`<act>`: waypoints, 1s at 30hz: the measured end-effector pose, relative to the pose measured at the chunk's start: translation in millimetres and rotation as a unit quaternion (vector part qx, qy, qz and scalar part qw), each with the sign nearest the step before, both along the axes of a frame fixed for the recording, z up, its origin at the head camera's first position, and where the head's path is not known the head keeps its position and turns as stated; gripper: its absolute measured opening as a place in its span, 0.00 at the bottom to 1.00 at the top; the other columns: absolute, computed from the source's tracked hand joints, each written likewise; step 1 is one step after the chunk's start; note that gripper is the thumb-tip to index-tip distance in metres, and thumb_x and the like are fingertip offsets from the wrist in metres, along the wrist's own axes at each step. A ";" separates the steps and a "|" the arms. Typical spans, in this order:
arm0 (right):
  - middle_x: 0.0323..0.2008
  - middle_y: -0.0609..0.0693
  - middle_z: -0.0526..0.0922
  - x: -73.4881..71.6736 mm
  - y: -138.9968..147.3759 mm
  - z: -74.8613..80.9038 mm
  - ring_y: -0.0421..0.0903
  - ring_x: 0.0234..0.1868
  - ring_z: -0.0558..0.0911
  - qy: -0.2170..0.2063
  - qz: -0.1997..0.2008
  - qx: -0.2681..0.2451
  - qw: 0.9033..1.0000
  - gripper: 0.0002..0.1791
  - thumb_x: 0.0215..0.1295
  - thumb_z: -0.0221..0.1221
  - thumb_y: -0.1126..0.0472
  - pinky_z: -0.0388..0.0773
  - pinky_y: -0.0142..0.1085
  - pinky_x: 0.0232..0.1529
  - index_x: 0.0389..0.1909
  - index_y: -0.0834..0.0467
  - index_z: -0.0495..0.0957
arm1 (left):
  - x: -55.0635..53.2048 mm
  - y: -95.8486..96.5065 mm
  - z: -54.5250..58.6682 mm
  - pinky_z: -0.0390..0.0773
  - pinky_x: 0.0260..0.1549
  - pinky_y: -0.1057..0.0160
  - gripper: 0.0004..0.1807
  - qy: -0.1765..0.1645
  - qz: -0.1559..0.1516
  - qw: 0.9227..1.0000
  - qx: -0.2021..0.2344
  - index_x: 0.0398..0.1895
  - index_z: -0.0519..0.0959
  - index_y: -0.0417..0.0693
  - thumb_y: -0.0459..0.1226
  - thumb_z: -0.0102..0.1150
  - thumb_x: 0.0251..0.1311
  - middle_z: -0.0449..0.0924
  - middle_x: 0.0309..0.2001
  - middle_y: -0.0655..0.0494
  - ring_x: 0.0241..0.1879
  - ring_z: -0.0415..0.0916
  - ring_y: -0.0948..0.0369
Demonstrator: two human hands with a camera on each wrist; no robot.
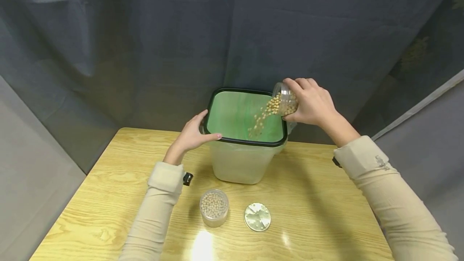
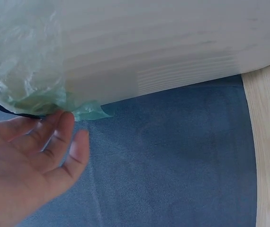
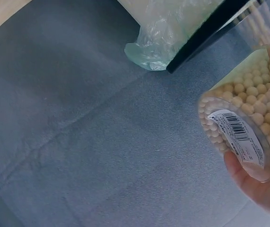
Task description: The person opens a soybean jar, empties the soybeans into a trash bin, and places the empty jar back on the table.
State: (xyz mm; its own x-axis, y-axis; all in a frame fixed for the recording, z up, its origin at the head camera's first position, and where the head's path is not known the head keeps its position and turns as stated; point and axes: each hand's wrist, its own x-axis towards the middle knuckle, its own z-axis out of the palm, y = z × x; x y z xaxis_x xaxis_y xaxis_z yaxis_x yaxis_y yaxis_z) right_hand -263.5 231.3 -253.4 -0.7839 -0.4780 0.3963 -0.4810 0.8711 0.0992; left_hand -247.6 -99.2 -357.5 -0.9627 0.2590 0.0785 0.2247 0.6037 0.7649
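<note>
Jar (image 3: 248,113), clear, tilted, spilling beige balls (image 1: 267,110)

The bin (image 1: 237,162) stands mid-frame on the table (image 1: 108,196), before the curtain (image 1: 174,47). The left hand (image 1: 191,133) is at its left rim; the right hand (image 1: 312,102), right of centre, has the upper jar (image 1: 284,88) at its right rim, beads (image 1: 274,105) spilling inside. At lower centre, on the table, the lower jar (image 1: 214,222) sits left of the lid (image 1: 257,216).

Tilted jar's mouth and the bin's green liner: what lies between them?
Small yellowish balls in mid-air, trailing in a loose stream from the tilted jar toward the green liner. The head view shows it.
</note>
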 end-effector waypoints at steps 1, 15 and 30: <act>0.49 0.62 0.70 -0.2 -0.5 0.7 0.62 0.50 0.68 0.002 0.003 0.002 1.000 0.52 0.29 0.73 0.47 0.72 0.56 0.33 0.61 0.55 0.62 | -0.1 0.0 -0.2 0.61 0.57 0.48 0.52 0.000 0.000 1.000 0.001 0.71 0.47 0.48 0.52 0.65 0.46 0.52 0.67 0.43 0.61 0.57 0.48; 0.51 0.63 0.69 -2.7 -10.3 9.9 0.63 0.51 0.68 0.024 0.033 0.078 0.996 0.51 0.31 0.72 0.48 0.73 0.54 0.34 0.61 0.57 0.62 | -0.8 0.1 -1.5 0.60 0.58 0.48 0.53 0.001 0.002 1.000 0.000 0.71 0.47 0.48 0.53 0.65 0.46 0.51 0.68 0.44 0.62 0.56 0.48; 0.52 0.65 0.68 -2.5 -17.9 11.2 0.62 0.52 0.67 0.060 0.065 0.132 0.987 0.51 0.28 0.73 0.49 0.72 0.54 0.36 0.60 0.55 0.63 | 1.0 2.2 0.4 0.60 0.57 0.47 0.54 -0.006 -0.002 1.000 0.001 0.71 0.46 0.49 0.54 0.65 0.45 0.50 0.68 0.45 0.63 0.56 0.48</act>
